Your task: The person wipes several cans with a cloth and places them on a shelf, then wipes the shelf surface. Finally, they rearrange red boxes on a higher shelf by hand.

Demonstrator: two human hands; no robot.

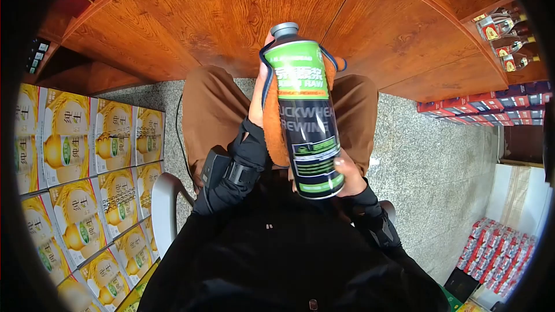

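Observation:
A large bottle-shaped beer can with a black and green printed body and a silver cap is tilted in front of my torso, cap end away from me. My right hand grips it near the base, thumb on the front of the label. Behind the can and along its left side, my left hand is wrapped round an orange cloth with dark blue edging. The cloth lies against the can and shows again on its right side. Most of the left fingers are hidden by the can and cloth.
A curved wooden desk stands ahead. Stacked yellow-and-white cartons are on the left. Small glass bottles sit on a right-hand shelf, above red and blue boxes. Red-and-white packs are stacked at lower right on the speckled floor.

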